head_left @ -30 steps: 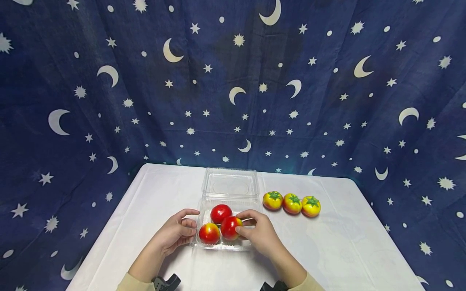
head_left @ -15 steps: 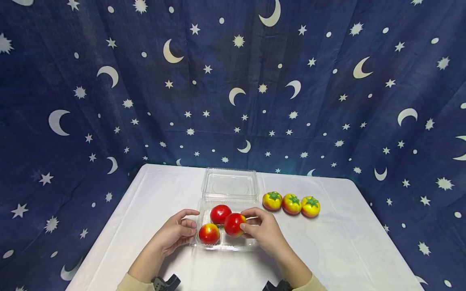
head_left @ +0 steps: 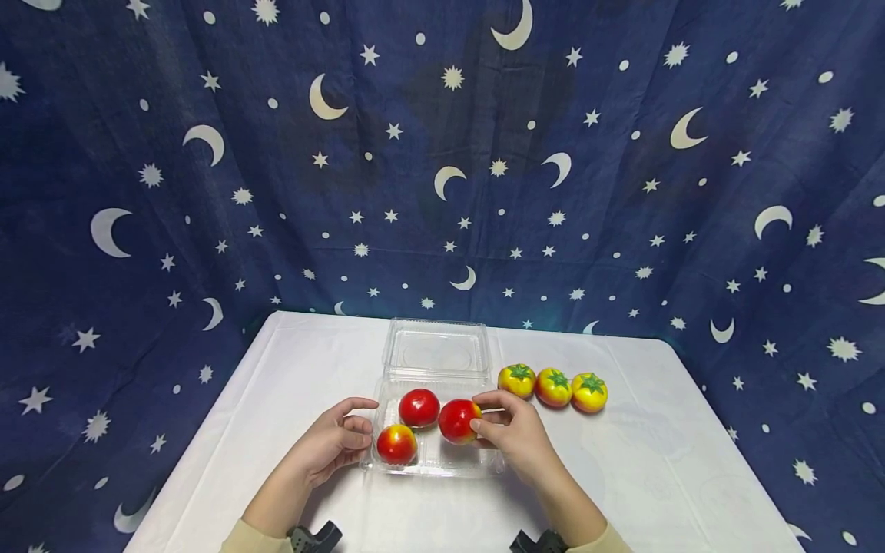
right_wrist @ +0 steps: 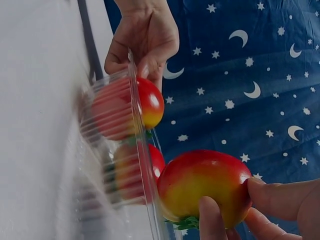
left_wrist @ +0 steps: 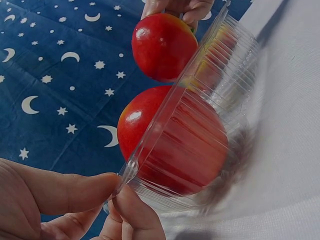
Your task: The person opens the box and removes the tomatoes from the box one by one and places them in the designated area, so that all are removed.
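My right hand [head_left: 517, 432] grips a glossy red-and-yellow tomato [head_left: 459, 422] between thumb and fingers, over the right half of a clear plastic clamshell box [head_left: 433, 455]. In the right wrist view this tomato [right_wrist: 205, 187] is held above the rim, green leaves pointing down. My left hand [head_left: 337, 442] pinches the box's left rim, as the left wrist view shows with thumb and finger [left_wrist: 132, 210] on the edge. Two more tomatoes lie in the box: one at the back [head_left: 419, 408], one at the front left [head_left: 397, 445].
The box's lid [head_left: 437, 347] lies folded open toward the back. To the right of the box, three yellow-red tomatoes [head_left: 554, 388] stand in a row on the white-covered table [head_left: 664, 461], green leaves up. A dark blue curtain [head_left: 442, 153] with moons and stars hangs behind.
My right hand has lifted the tomato off its place beside the other two and carried it right and slightly back. My left hand stays at the rim.
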Demonstrator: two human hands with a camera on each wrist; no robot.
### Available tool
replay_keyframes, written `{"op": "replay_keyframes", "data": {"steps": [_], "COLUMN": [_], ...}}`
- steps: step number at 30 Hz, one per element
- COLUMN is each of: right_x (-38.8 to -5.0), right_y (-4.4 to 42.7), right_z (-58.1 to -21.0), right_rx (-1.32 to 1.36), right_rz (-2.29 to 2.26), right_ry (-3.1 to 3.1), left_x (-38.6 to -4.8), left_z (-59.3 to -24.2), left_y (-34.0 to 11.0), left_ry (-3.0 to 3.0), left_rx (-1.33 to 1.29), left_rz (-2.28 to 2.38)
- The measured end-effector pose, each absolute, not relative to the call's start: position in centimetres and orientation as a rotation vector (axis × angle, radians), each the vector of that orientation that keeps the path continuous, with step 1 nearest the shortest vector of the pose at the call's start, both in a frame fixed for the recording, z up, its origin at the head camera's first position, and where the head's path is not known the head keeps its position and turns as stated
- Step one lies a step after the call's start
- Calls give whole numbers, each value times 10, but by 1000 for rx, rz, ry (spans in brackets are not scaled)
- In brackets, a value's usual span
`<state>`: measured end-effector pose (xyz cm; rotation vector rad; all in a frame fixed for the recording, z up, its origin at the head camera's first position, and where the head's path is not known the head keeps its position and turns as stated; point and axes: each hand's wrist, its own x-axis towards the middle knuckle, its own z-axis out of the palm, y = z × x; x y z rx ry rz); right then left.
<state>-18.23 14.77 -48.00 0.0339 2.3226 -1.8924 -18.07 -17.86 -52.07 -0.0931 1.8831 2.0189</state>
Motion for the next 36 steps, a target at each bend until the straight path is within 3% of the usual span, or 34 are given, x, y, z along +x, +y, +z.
{"op": "replay_keyframes", "data": {"steps": [36], "right_x": [-186], "right_y": [195], "right_z": [-479], "right_rx": [184], "right_rz": [-2042], "right_ry": [2278], "left_x": [-180], "left_z": [-520], "left_y": [-177], "left_ry": [1896], "left_rx": [-93], "left_rz": [2016]}}
